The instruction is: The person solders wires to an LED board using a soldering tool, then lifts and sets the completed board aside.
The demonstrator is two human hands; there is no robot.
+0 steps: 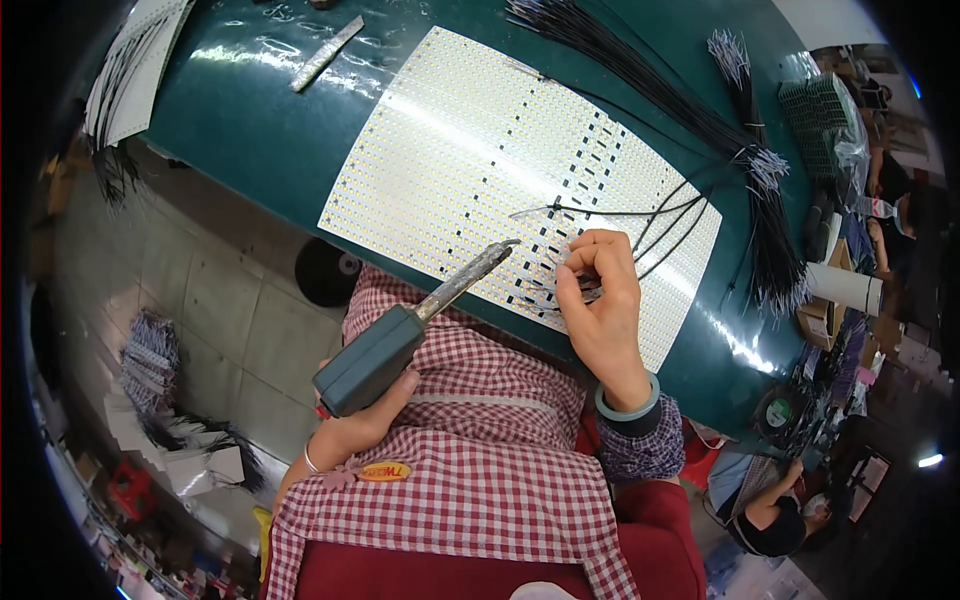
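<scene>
My left hand (pixel 375 410) grips a soldering gun (pixel 370 360) with a grey-green body and a long metal barrel. Its bent tip lies over the lower middle of a white LED board (pixel 410 150). Fingers curled, my right hand (pixel 610 310) is closed on black wires (pixel 652 262) at the board's near side; the fingers hide exactly how they are held. Thin pale wire ends show left of these fingers. Just above the hand, another black wire (pixel 600 211) crosses the board, its bare end pointing left. Small dark pads run in rows across the board.
A green table (pixel 250 130) carries the board. Black wire bundles (pixel 770 230) lie at the right and far side. A silvery strip (pixel 327 55) rests at the far left, near a wired white board (pixel 140 65) at the table's edge. A co-worker (pixel 770 510) sits at lower right.
</scene>
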